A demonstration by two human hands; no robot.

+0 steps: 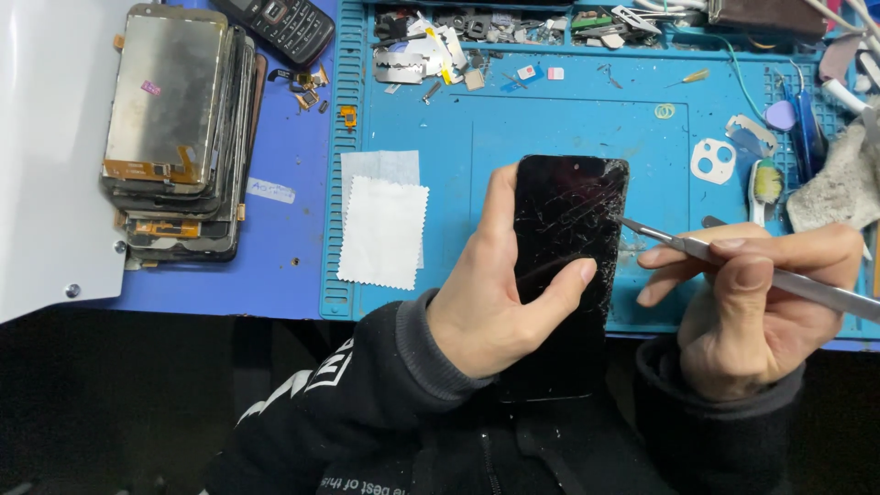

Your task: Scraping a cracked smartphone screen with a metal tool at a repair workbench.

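At the far left a stack of old phone screens (179,137) lies on the blue table, with a dark keypad phone (280,25) beyond it. Right of the stack, 2 white cloth squares (383,229) overlap on the left part of the blue work mat (550,128). The left hand (495,293) grips a black smartphone (568,247) with cracked glass, thumb across its face, holding it upright over the mat's near middle. The right hand (761,302) pinches a thin metal pry tool (715,252), whose tip touches the phone's right edge. Small parts and blades litter the mat's far tray (458,41). A white camera-lens frame (713,160) lies right of the phone, near a grey rag (839,188) at the far right.
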